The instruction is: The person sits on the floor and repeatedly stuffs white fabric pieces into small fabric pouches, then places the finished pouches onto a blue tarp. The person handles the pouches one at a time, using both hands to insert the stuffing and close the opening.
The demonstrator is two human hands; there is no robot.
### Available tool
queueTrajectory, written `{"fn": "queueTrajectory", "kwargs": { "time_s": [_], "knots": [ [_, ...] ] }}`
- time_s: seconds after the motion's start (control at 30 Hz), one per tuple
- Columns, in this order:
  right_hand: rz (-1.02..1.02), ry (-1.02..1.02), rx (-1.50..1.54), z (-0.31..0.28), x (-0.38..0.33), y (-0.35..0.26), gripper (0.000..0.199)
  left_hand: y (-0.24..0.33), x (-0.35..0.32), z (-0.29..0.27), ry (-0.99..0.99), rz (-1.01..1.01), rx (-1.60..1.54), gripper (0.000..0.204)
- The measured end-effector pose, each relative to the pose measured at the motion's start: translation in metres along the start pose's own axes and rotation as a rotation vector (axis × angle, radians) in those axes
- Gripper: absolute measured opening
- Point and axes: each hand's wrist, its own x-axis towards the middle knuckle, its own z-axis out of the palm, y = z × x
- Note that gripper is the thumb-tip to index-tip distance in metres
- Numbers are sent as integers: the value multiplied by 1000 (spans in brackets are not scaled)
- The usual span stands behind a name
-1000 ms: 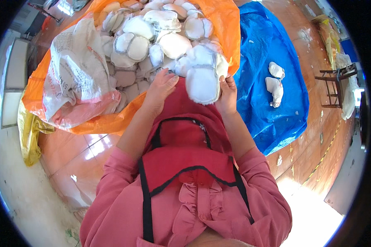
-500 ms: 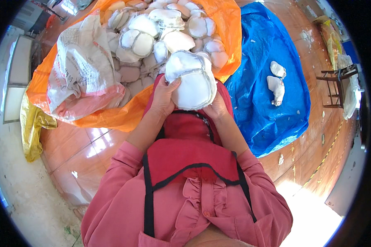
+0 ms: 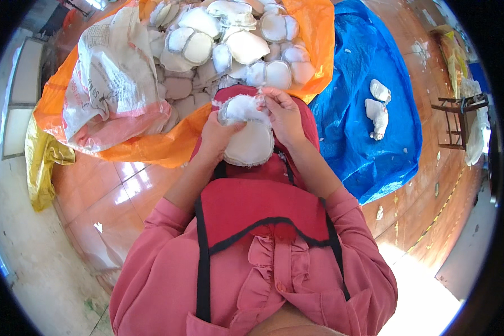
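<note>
Above my lap I hold a white sewn plush piece (image 3: 249, 147), rounded at the near end, with fluffy edges and a narrower upper part. My left hand (image 3: 216, 136) is closed on its left side, the thumb lying across the front. At the upper right, my right hand (image 3: 284, 115) pinches the fuzzy edge between thumb and fingertips. White fluff sticks out along the top. Just beyond, a heap of similar white pieces (image 3: 247, 47) fills an orange plastic sheet or bag (image 3: 313, 67).
On the left side of the heap lies a crumpled white woven sack (image 3: 115, 73). To the right, a blue plastic sheet (image 3: 353, 151) bears two small white stuffed pieces (image 3: 377, 115). A yellow bag (image 3: 42, 168) lies far left; a dark wooden stool (image 3: 456, 120) stands far right.
The plush piece has come lower and left and now shows a different outline, its upper part folded or turned. My right hand has moved from its lower right side up to its top edge.
</note>
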Motion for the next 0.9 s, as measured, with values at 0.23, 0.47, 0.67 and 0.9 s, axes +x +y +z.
{"fn": "queueTrajectory", "kwargs": {
  "time_s": [0.23, 0.47, 0.67, 0.9],
  "knots": [
    [-138, -149, 418, 37, 8, -11, 9, -16, 5, -4, 9, 2, 95, 52],
    [-115, 18, 177, 15, 19, 22, 7, -18, 6, -9, -57, -41, 7, 51],
    [-208, 171, -650, -2, 3, 58, 8, -32, 13, -13, -41, -20, 46, 59],
    [-384, 6, -1030, -19, -25, 52, 22, -32, 13, -13, -32, -50, 9, 62]
  ]
}}
